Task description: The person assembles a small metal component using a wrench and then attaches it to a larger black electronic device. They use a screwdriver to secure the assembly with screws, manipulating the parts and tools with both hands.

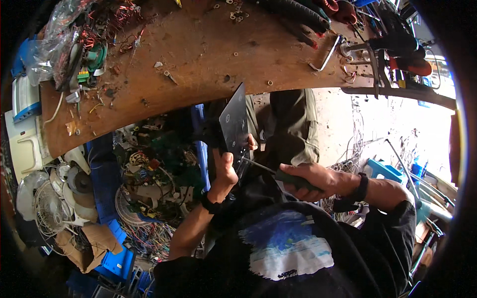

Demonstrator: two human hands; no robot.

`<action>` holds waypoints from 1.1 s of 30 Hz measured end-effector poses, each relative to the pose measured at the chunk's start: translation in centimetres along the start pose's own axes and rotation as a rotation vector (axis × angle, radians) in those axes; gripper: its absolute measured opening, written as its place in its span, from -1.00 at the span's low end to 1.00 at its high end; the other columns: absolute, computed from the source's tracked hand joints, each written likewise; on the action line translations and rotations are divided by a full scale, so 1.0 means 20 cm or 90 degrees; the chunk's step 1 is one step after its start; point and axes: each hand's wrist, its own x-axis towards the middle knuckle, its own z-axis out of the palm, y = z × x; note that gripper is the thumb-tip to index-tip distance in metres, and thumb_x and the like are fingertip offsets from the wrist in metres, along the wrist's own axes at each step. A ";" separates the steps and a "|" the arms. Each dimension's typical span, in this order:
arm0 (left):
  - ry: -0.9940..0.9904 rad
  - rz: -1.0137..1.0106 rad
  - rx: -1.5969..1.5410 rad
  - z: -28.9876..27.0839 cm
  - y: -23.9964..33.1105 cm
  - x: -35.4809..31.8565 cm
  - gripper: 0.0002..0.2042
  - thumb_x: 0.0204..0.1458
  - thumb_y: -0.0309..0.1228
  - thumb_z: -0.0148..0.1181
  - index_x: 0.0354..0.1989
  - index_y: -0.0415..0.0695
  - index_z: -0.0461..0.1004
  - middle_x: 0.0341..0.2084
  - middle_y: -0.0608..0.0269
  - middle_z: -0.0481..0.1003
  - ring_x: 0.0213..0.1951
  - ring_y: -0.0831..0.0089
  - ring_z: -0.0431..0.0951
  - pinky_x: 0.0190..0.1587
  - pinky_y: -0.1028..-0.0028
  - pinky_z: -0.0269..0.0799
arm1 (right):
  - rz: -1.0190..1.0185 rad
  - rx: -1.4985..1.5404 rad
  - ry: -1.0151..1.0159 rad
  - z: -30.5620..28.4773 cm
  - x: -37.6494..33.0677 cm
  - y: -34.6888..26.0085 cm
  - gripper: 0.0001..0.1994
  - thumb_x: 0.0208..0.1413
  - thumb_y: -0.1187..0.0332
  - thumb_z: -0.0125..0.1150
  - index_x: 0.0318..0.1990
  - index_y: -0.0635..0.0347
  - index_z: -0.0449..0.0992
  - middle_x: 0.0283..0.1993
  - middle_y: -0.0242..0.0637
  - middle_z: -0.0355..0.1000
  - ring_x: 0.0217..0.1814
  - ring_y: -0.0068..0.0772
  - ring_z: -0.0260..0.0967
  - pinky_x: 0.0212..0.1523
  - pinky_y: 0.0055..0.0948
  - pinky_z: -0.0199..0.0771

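Observation:
My left hand [226, 171] is closed round the lower part of a thin black panel [235, 121], which is held upright and edge-on above my lap. Small light round marks dot its face, and a dark bulky shape sticks out on its left side, too dim to name. In my right hand [318, 178] is a screwdriver [297, 180] with a dark handle. Its metal shaft points left, and the tip meets the lower part of the panel near my left fingers. Whether it sits in a screw is too small to tell.
Beyond the panel runs a worn brown workbench [194, 54] with scattered washers, a bent metal rod [328, 53] and a bundle of red wires [112, 25]. A blue bin [103, 174] of electronic scrap stands left of my legs. White fan parts [52, 203] lie further left.

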 end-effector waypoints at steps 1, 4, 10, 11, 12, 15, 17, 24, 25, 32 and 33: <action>0.002 -0.004 -0.012 0.00 0.00 0.00 -0.28 0.21 0.19 -0.04 -0.03 -0.43 0.40 -0.23 -0.03 0.54 -0.18 0.25 0.60 -0.04 0.27 0.53 | -0.001 -0.023 0.025 0.01 -0.01 -0.01 -0.42 0.40 -0.27 -0.12 -0.33 0.10 0.40 -0.63 -0.54 0.13 -0.76 -0.72 0.01 -0.81 -0.65 -0.05; 0.019 -0.027 -0.066 0.02 -0.02 -0.01 -0.28 0.18 0.19 -0.03 -0.03 -0.42 0.35 -0.25 -0.02 0.52 -0.17 0.25 0.57 -0.01 0.27 0.49 | -0.008 -0.076 0.073 0.04 -0.02 -0.02 -0.38 0.39 -0.29 -0.14 -0.33 0.15 0.41 -0.65 -0.51 0.16 -0.77 -0.71 0.02 -0.81 -0.63 -0.03; -0.056 0.006 -0.015 0.00 -0.01 0.00 -0.29 0.17 0.16 -0.01 0.04 -0.41 0.25 -0.22 0.01 0.48 -0.13 0.27 0.52 0.03 0.28 0.43 | -0.029 -0.193 0.150 0.04 -0.02 -0.04 -0.36 0.38 -0.29 -0.12 -0.33 0.17 0.45 -0.64 -0.48 0.24 -0.78 -0.68 0.09 -0.80 -0.60 0.04; -0.066 0.008 -0.013 -0.01 -0.01 0.01 -0.30 0.17 0.16 -0.01 0.04 -0.40 0.25 -0.21 0.02 0.48 -0.13 0.27 0.52 0.03 0.28 0.43 | -0.036 -0.229 0.173 0.04 -0.01 -0.05 -0.36 0.38 -0.29 -0.12 -0.33 0.17 0.46 -0.64 -0.47 0.26 -0.78 -0.67 0.10 -0.79 -0.61 0.06; -0.066 -0.004 -0.019 0.00 -0.02 0.00 -0.30 0.17 0.16 0.00 0.03 -0.40 0.25 -0.21 0.03 0.47 -0.13 0.28 0.51 0.02 0.29 0.42 | -0.024 -0.267 0.200 0.04 -0.02 -0.04 -0.36 0.38 -0.29 -0.12 -0.34 0.18 0.47 -0.63 -0.47 0.28 -0.78 -0.66 0.11 -0.78 -0.61 0.07; -0.051 -0.028 -0.024 -0.01 -0.04 0.00 -0.30 0.15 0.16 0.03 0.02 -0.38 0.24 -0.20 0.05 0.45 -0.14 0.29 0.49 0.01 0.31 0.40 | -0.025 -0.257 0.237 0.05 -0.01 -0.04 -0.37 0.40 -0.27 -0.12 -0.38 0.16 0.49 -0.62 -0.47 0.32 -0.76 -0.64 0.15 -0.77 -0.62 0.11; -0.042 -0.029 -0.023 -0.01 -0.04 -0.01 -0.31 0.15 0.14 0.04 0.04 -0.38 0.22 -0.20 0.05 0.45 -0.14 0.29 0.49 0.01 0.31 0.40 | -0.041 -0.343 0.285 0.06 -0.01 -0.03 -0.33 0.41 -0.25 -0.12 -0.38 0.25 0.53 -0.62 -0.36 0.38 -0.71 -0.55 0.26 -0.68 -0.50 0.25; -0.122 0.019 0.020 -0.05 -0.04 0.02 -0.35 0.20 0.06 -0.09 0.12 -0.40 0.20 -0.20 0.00 0.49 -0.12 0.28 0.53 0.00 0.30 0.43 | -0.289 -0.722 0.379 0.08 -0.01 -0.03 -0.45 0.42 -0.02 0.04 -0.33 0.37 0.60 -0.53 0.03 0.48 -0.49 -0.12 0.49 -0.34 -0.13 0.49; -0.114 0.012 0.025 -0.05 -0.03 0.02 -0.35 0.21 0.07 -0.11 0.11 -0.40 0.22 -0.21 -0.01 0.50 -0.14 0.28 0.54 -0.01 0.31 0.44 | -0.329 -0.771 0.401 0.08 -0.01 -0.04 -0.47 0.42 -0.01 0.07 -0.34 0.37 0.61 -0.53 0.04 0.49 -0.48 -0.10 0.50 -0.34 -0.12 0.48; -0.019 -0.023 0.029 0.01 0.03 -0.02 -0.20 0.23 0.29 -0.13 -0.02 -0.45 0.39 -0.23 -0.01 0.54 -0.22 0.27 0.58 -0.06 0.32 0.50 | -0.165 -0.303 0.143 0.03 -0.05 -0.07 -0.51 0.43 -0.04 0.03 -0.27 0.24 0.59 -0.41 -0.12 0.58 -0.55 -0.23 0.49 -0.49 -0.26 0.50; -0.027 -0.031 -0.027 0.02 0.01 -0.01 -0.17 0.22 0.32 -0.12 -0.01 -0.45 0.39 -0.23 0.00 0.54 -0.22 0.27 0.58 -0.06 0.32 0.50 | -0.020 -0.049 0.063 0.01 -0.04 -0.07 -0.52 0.43 -0.06 0.01 -0.23 0.21 0.58 -0.42 -0.18 0.58 -0.55 -0.29 0.49 -0.51 -0.31 0.50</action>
